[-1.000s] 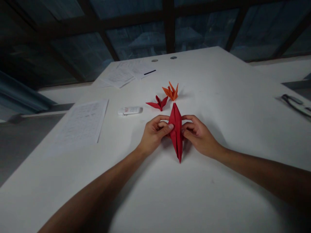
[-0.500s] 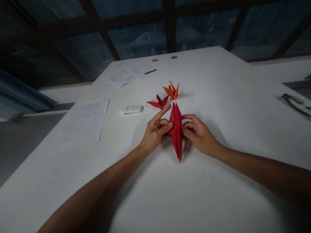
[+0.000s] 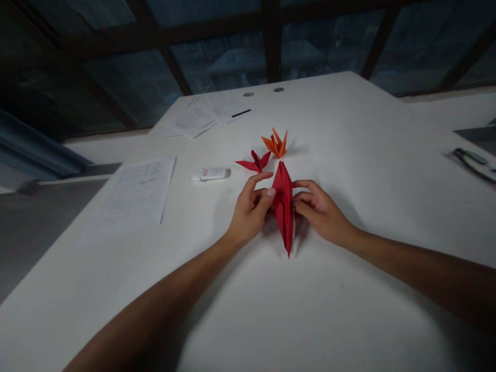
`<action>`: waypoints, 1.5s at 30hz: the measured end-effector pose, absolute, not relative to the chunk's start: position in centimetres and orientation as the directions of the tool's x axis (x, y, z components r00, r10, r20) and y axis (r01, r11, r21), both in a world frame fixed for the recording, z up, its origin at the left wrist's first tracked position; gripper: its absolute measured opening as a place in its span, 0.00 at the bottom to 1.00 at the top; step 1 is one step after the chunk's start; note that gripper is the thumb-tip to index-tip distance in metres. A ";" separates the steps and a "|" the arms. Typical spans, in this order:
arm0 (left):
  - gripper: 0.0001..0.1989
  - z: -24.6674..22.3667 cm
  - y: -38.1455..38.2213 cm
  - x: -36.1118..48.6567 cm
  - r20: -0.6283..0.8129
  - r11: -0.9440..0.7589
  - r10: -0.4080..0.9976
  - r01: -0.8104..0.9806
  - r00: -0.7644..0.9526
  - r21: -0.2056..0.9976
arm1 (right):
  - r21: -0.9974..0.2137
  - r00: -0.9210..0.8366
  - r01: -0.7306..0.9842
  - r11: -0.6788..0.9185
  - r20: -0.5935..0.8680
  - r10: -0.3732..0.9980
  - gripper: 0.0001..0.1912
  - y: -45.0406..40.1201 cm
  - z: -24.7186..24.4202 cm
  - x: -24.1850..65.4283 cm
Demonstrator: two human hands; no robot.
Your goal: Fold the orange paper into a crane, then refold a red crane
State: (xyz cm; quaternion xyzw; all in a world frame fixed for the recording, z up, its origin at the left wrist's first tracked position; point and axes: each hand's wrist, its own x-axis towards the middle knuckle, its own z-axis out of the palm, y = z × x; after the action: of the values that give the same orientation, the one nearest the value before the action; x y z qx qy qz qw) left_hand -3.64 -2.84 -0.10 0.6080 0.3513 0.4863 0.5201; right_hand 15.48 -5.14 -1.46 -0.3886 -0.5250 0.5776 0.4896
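Note:
A long red folded paper (image 3: 283, 206), pointed at both ends, is held above the white table between both hands. My left hand (image 3: 253, 206) grips its left edge, thumb on the front face and index finger bent near the top. On the other side, my right hand (image 3: 315, 209) pinches the right edge with thumb and fingers. Just beyond the upper tip stand a small red paper crane (image 3: 256, 163) and an orange paper crane (image 3: 277, 144).
A white tube (image 3: 210, 174) lies left of the cranes. Printed sheets (image 3: 132, 191) are at the left, with more papers (image 3: 194, 119) at the back. Dark-framed glasses (image 3: 475, 163) rest at the far right of the white table (image 3: 368, 134).
The upper part of the red paper now shows one tip instead of two separate ones. My left index finger has bent inward from its stretched position.

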 end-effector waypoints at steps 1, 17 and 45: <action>0.22 -0.1 -2.9 -3.6 0.224 -0.199 0.925 -0.110 0.307 0.974 | -0.985 -0.213 -0.174 0.015 0.053 0.976 0.18 -5.0 -1.4 15.5; 0.34 -0.4 -3.0 -2.9 0.201 -0.153 0.917 -0.162 0.345 0.975 | -0.985 -0.169 -0.172 0.030 0.060 0.984 0.16 -4.9 -0.9 15.7; 0.23 -0.7 -3.0 -2.8 0.306 -0.292 0.894 -0.092 0.326 0.952 | -0.983 -0.165 -0.041 0.180 0.185 0.969 0.10 -5.4 -1.5 16.1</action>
State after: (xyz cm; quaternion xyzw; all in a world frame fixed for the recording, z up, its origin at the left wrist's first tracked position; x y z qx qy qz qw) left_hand -2.82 -3.00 -0.72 0.6387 0.3139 0.4881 0.5053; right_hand 16.05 -5.38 -1.51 -0.4015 -0.5775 0.4987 0.5065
